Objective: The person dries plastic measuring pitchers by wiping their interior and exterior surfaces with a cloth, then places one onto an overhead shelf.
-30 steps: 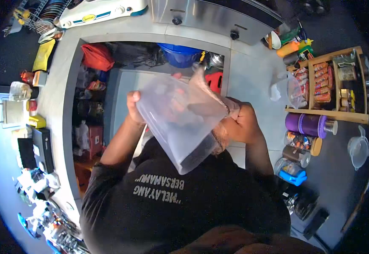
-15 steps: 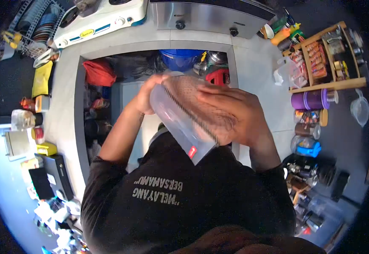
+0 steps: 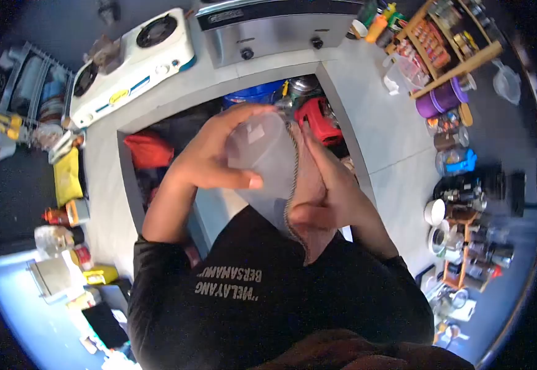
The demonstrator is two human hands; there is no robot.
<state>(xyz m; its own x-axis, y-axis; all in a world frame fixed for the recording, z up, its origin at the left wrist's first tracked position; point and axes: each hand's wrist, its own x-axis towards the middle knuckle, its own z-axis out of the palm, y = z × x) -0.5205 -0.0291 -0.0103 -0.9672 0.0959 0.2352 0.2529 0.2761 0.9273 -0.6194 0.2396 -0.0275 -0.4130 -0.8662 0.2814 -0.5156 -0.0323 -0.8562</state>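
Note:
In front of my chest I hold a translucent plastic container (image 3: 259, 157), tilted, with a small pale patch near its upper end. My left hand (image 3: 210, 151) is wrapped round its left side, thumb lying across the front. A brownish-pink cloth (image 3: 310, 176) with a dark stitched edge lies along the container's right side. My right hand (image 3: 333, 191) holds the cloth against the container, its thumb bent over the front. The fingers behind the container are hidden.
Below my hands is a recess in the grey counter (image 3: 398, 135), with a red bag (image 3: 148, 150), a blue tub (image 3: 253, 92) and a red object (image 3: 319, 120). A white two-burner stove (image 3: 136, 71) stands upper left. Jars and a wooden rack (image 3: 459, 69) line the right side.
The container has turned, so its red label no longer shows and more plastic faces me. The cloth has shifted to its right side. My left thumb now lies across the front. The view has rotated slightly.

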